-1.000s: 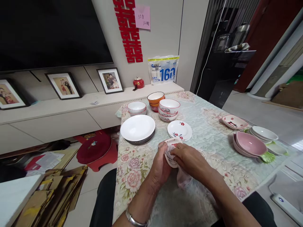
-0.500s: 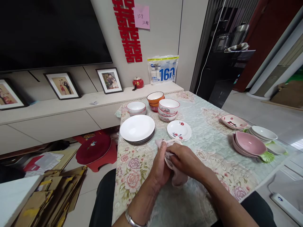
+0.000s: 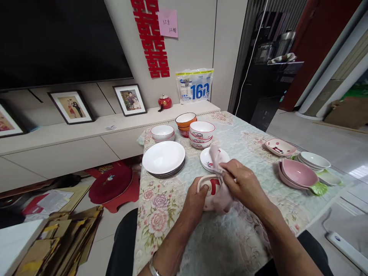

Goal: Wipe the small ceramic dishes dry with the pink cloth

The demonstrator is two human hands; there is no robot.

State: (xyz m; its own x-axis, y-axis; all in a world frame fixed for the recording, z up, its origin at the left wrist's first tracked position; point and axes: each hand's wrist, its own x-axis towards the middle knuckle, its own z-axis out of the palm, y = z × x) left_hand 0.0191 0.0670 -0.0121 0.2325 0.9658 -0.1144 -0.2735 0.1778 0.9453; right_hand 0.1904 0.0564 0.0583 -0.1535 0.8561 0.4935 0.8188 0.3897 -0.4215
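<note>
My left hand [image 3: 196, 203] grips the near rim of a small white dish with a red pattern [image 3: 207, 186], held tilted just above the table. My right hand [image 3: 244, 186] is closed on a pale pink cloth [image 3: 220, 191] and presses it against the dish's right side; one end of the cloth sticks up past my fingers. Just beyond them lies a stack of small flowered plates [image 3: 211, 159], partly hidden by the cloth.
On the floral tablecloth [image 3: 161, 218] stand a stack of white plates [image 3: 163, 158], a white bowl [image 3: 161, 132], orange bowls [image 3: 185, 120] and red-rimmed bowls [image 3: 201, 134]. At right lie pink dishes [image 3: 299, 174], white dishes [image 3: 314, 161] and a pink patterned plate [image 3: 279, 147]. Cardboard [image 3: 57, 241] sits on the floor at left.
The dish has turned so its red-patterned inside now shows. My right hand moved up and right with the cloth, whose end now stands above my fingers. The view shifted slightly.
</note>
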